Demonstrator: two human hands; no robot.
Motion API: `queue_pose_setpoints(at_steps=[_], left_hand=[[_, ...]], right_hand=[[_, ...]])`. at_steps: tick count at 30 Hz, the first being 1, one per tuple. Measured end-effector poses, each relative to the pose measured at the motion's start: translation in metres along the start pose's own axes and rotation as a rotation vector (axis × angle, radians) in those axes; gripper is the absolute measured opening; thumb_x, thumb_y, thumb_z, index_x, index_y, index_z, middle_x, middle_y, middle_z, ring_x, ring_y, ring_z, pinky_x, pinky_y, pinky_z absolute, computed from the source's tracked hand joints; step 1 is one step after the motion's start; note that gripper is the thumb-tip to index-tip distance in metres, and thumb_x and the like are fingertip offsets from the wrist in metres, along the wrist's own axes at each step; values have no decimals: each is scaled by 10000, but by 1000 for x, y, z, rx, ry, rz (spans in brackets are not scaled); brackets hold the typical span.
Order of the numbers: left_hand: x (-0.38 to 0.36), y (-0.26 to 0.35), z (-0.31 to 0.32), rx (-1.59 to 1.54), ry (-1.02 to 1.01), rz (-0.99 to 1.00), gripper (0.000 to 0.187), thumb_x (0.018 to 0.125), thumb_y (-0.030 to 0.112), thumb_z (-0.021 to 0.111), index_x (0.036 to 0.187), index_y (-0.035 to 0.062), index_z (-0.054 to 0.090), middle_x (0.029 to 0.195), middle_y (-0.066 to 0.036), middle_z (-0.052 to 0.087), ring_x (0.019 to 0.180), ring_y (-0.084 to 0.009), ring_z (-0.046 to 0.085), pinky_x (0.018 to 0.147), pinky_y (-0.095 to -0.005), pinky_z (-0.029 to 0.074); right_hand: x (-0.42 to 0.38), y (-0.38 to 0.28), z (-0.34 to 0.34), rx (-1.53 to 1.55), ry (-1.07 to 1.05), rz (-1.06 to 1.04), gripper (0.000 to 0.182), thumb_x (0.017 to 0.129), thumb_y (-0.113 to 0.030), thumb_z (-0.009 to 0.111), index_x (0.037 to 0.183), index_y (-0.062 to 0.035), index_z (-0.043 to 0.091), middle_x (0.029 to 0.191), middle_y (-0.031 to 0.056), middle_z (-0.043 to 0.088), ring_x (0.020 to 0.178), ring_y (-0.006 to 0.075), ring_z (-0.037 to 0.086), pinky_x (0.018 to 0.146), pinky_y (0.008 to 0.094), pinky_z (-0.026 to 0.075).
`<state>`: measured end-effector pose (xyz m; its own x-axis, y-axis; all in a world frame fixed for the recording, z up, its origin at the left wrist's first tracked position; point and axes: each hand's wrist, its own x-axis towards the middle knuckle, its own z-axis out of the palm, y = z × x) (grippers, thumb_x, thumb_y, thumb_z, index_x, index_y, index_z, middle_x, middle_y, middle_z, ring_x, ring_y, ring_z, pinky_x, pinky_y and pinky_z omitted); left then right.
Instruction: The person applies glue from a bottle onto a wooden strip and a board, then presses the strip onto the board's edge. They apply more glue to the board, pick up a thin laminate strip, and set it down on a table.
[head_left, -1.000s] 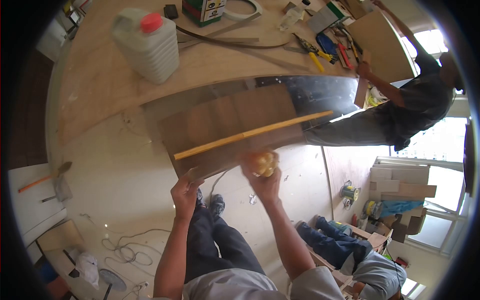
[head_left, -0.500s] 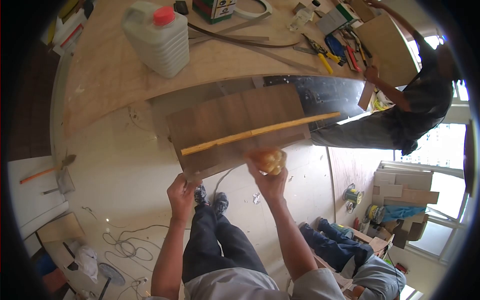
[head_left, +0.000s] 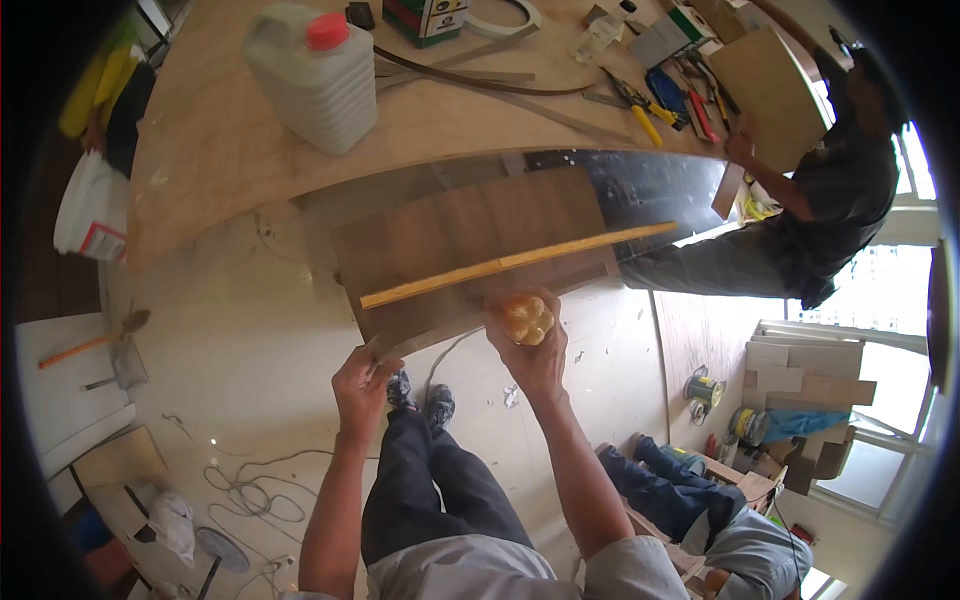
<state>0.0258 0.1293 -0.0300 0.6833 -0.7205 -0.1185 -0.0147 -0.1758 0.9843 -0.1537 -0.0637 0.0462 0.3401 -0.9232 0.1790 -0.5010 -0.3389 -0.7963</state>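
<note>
My left hand [head_left: 362,385] pinches the near left end of a thin strip [head_left: 430,332] that runs along the near edge of a brown board [head_left: 470,225]. In my right hand [head_left: 530,350] is a clear bottle [head_left: 525,318] with amber contents, its base turned toward me, held over the board's near edge. Across the board lies a light wooden strip [head_left: 500,265]. What the bottle's far end touches is hidden.
A workbench [head_left: 200,170] carries a white jug [head_left: 315,85] with a red cap, and pliers [head_left: 635,100]. One person [head_left: 840,190] stands at right; another [head_left: 740,540] is low at bottom right. A white bucket [head_left: 90,210] is held at left. A cable [head_left: 250,490] lies on the floor.
My right hand has moved slightly left with the bottle. My left hand has barely moved. Someone with a white bucket has come into view at the left.
</note>
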Motion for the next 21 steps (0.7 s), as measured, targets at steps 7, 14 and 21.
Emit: queue_pose_setpoints(at_steps=[7,14,21], left_hand=[[2,7,-6,77,-20,13,260,929,26,839,1175,-12,763,994,-105,756,878,-175,730,828,-311,589],[3,10,-13,77,-40,16,283,947,69,840,1208,-7,762,1004,-92,762,915,-159,726,856,-296,580],[1,8,-16,7,-44,6,333,940,68,844,1256,0,763,1032,-92,769,928,-146,719,855,-300,579]], right_hand=[[13,13,-15,-23,109,103,582,848,-172,929,1321,-80,602,1078,151,775,980,317,781,873,409,613],[5,20,-19,-58,33,129,644,847,-277,944,1340,-48,599,1112,174,786,1035,312,792,886,402,613],[50,51,-61,-55,237,115,481,873,-123,928,1231,3,632,1094,130,782,995,233,775,888,345,608]])
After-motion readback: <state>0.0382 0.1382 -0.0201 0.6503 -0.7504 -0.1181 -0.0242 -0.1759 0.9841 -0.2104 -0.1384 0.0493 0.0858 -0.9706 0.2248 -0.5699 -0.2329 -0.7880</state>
